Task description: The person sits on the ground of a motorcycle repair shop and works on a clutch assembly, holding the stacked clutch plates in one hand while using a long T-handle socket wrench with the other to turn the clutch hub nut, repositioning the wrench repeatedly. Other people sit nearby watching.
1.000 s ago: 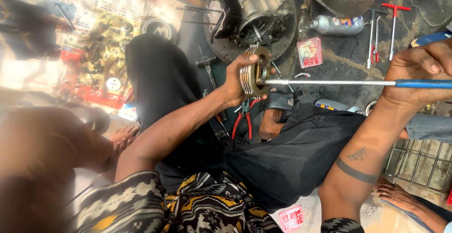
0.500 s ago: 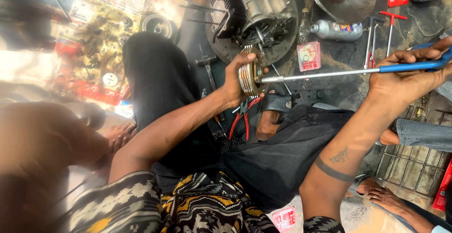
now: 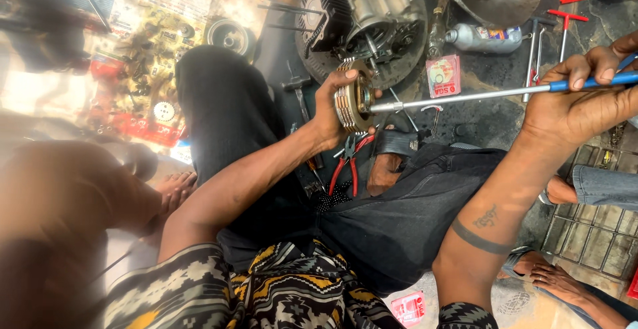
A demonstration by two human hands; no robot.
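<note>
**A:** How is the light?

**B:** Bright daylight, strongest from about ten o'clock, where the tray of small parts [image 3: 143, 80] is washed out with a hazy glare. The floor [image 3: 492, 113] toward one o'clock is dimmer and evenly lit, with soft shadows.

**A:** And the sharpness?

**B:** The centre is sharp: the left hand [image 3: 332, 109], the stacked metal discs [image 3: 352, 96] and the rod [image 3: 465, 96] read clearly. At eight o'clock a very close knee [image 3: 66, 196] is a soft brown blur. The edges bend outward with wide-angle distortion, stretching the right hand [image 3: 585, 96] at three o'clock.

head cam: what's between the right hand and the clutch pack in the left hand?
Only the tool's long metal shaft, running from the right hand to the clutch pack in the left hand; head view.
</note>
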